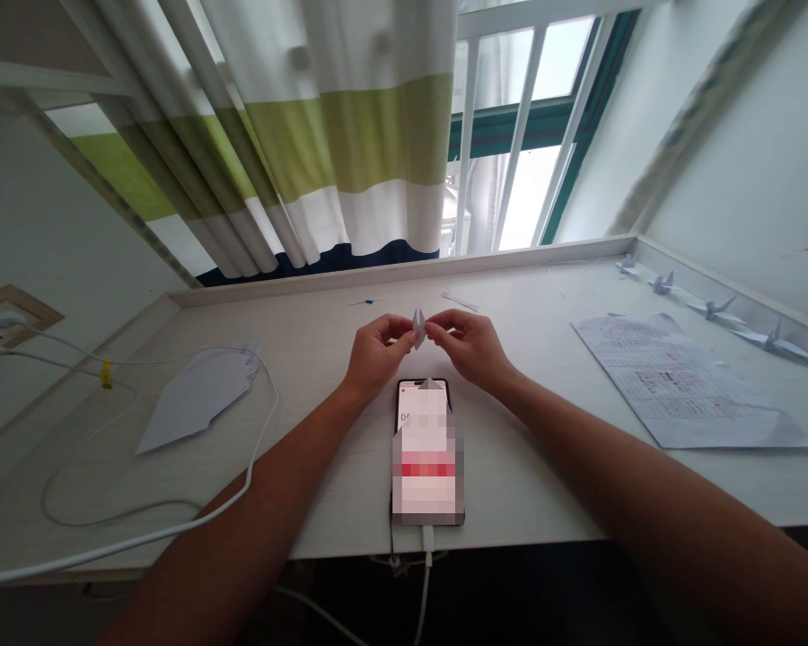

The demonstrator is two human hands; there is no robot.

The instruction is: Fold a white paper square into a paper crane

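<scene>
Between my two hands, above the middle of the desk, a small piece of folded white paper (pixel 418 328) stands upright with a pointed top. My left hand (pixel 381 348) pinches its left side between thumb and fingers. On the other side, my right hand (pixel 468 341) pinches the paper's right edge with thumb and forefinger. Just below the hands, a phone (pixel 428 453) lies screen up, its display partly blurred out. Several finished paper cranes (pixel 714 309) stand in a row along the desk's right edge.
White paper sheets (pixel 198 399) lie at left, near a looping white cable (pixel 262 440). A handwritten sheet (pixel 680 386) lies at right. Behind the hands are a small blue item (pixel 369 302) and a paper strip (pixel 459 301). The desk's raised rim (pixel 323 278) runs below the curtain.
</scene>
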